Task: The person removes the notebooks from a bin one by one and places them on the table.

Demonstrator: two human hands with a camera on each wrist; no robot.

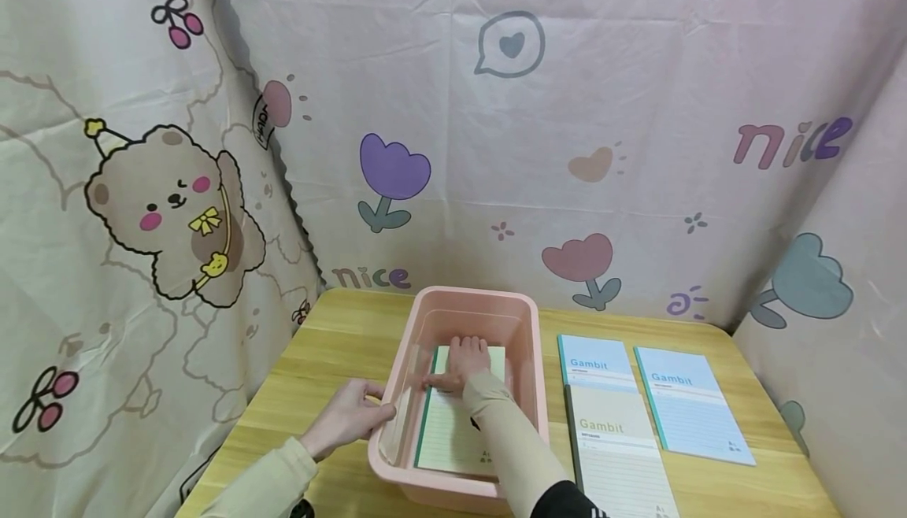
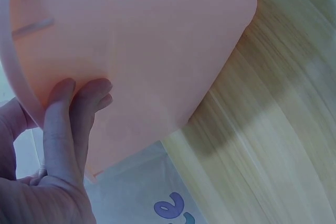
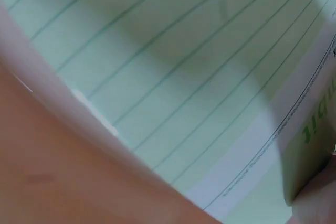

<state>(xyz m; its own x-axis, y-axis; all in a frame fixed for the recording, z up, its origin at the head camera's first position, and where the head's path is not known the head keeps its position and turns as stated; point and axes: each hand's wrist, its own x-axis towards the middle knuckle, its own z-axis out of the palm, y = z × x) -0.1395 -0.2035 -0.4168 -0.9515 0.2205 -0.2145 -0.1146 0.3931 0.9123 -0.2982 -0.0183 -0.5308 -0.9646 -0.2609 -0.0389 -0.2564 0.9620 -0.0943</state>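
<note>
A pink plastic bin (image 1: 533, 329) stands on the wooden table. My left hand (image 1: 349, 416) grips its left rim; in the left wrist view the fingers (image 2: 60, 124) lie along the outside wall of the bin (image 2: 152, 45). Inside the bin lies a green lined notebook (image 1: 446, 439), cover up. Reaching down into the bin, my right hand (image 1: 468, 362) rests on the upper part of that notebook with fingers extended and thumb out to the left. The right wrist view shows the lined cover of the notebook (image 3: 157, 77) close up, with part of its printed title shaded at the right.
To the right of the bin, a beige notebook (image 1: 620, 447) overlaps the lower part of a blue notebook (image 1: 595, 353). Another blue notebook (image 1: 697, 408) lies farther right. A patterned cloth (image 1: 453, 148) hangs behind the wooden table (image 1: 354, 321) and at both sides.
</note>
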